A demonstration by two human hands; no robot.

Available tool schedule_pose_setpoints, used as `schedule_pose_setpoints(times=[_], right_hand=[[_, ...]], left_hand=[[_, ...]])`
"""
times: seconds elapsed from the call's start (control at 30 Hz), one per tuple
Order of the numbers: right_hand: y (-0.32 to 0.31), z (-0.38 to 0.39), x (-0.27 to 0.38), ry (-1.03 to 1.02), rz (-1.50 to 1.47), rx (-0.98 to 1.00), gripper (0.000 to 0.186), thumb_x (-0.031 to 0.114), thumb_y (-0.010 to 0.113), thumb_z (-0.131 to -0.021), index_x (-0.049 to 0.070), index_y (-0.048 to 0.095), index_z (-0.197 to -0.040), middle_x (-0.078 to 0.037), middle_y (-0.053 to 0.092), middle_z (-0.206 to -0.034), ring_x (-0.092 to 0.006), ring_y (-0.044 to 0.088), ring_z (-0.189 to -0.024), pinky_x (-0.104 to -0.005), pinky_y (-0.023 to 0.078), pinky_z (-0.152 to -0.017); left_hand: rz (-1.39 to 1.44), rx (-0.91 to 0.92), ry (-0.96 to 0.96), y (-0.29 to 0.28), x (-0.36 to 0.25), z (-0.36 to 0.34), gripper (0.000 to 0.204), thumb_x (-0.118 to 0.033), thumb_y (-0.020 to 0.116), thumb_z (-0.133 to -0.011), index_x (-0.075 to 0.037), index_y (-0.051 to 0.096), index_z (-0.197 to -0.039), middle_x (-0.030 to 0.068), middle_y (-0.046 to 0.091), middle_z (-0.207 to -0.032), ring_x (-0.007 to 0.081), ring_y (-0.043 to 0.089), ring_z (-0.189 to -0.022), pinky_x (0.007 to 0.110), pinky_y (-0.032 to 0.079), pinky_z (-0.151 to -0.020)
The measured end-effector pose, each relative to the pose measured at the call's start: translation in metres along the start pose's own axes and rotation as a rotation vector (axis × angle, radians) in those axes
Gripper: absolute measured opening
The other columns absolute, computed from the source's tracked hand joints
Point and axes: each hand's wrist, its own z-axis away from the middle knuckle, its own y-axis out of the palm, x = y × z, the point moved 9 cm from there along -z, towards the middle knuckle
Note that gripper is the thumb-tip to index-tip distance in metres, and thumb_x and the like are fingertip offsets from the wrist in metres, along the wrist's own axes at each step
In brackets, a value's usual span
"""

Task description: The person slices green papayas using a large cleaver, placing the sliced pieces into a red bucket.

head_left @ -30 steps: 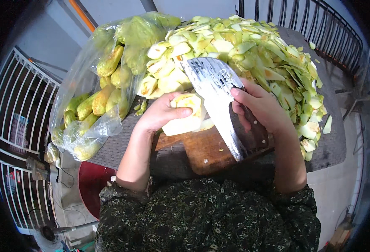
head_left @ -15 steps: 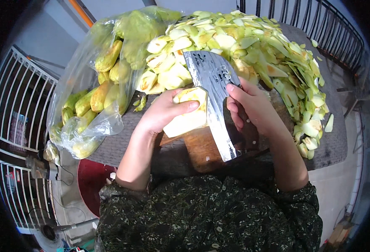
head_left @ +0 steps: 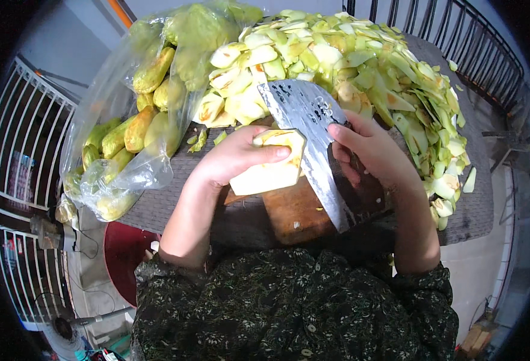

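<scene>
My left hand (head_left: 239, 155) is closed around a pale, peeled piece of fruit or vegetable (head_left: 268, 173), thumb pressed on its yellowish upper face. My right hand (head_left: 370, 149) grips a wide cleaver (head_left: 301, 114), with most of the dark handle hidden by the fingers and in shadow. The bright blade slants from far left to near right. It runs close along the right side of the pale piece; whether they touch I cannot tell. Beneath both hands lies a brown wooden cutting board (head_left: 298, 209), partly in shadow.
A clear plastic bag (head_left: 162, 171) of whole yellow-green produce (head_left: 141, 127) stands at the left. Across the back and right of the grey table (head_left: 469, 219) spreads a large heap of peelings and slices (head_left: 361, 66). A red round surface (head_left: 123, 259) shows below the table's left edge.
The cleaver has tilted, its near end swinging right and its far end shifting slightly left and nearer. The pale piece has turned a little in my left hand. The whole view has shifted slightly.
</scene>
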Motion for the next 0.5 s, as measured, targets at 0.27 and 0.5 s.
schedule_pose_setpoints(times=[0.27, 0.5], right_hand=[[0.004, -0.008, -0.013, -0.005, -0.133, -0.101, 0.020, 0.026, 0.048, -0.095, 0.007, 0.045, -0.092, 0.000, 0.045, -0.062, -0.0107, 0.045, -0.039, -0.0251, 0.040, -0.038], [0.022, -0.012, -0.028, -0.110, -0.420, -0.213, 0.021, 0.026, 0.045, -0.096, 0.006, 0.041, -0.102, -0.001, 0.045, -0.064, -0.0123, 0.046, -0.038, -0.0263, 0.040, -0.035]], left_hand=[[0.195, -0.177, 0.004, -0.001, 0.009, -0.003, 0.049, -0.029, 0.071, -0.081, 0.005, 0.056, -0.112, 0.0075, 0.065, -0.097, 0.0123, 0.062, -0.084, 0.025, 0.049, -0.076], [0.334, -0.394, 0.151, 0.000, 0.020, -0.012, 0.033, -0.025, 0.066, -0.087, 0.003, 0.058, -0.105, 0.0068, 0.065, -0.090, 0.0112, 0.061, -0.080, 0.025, 0.049, -0.071]])
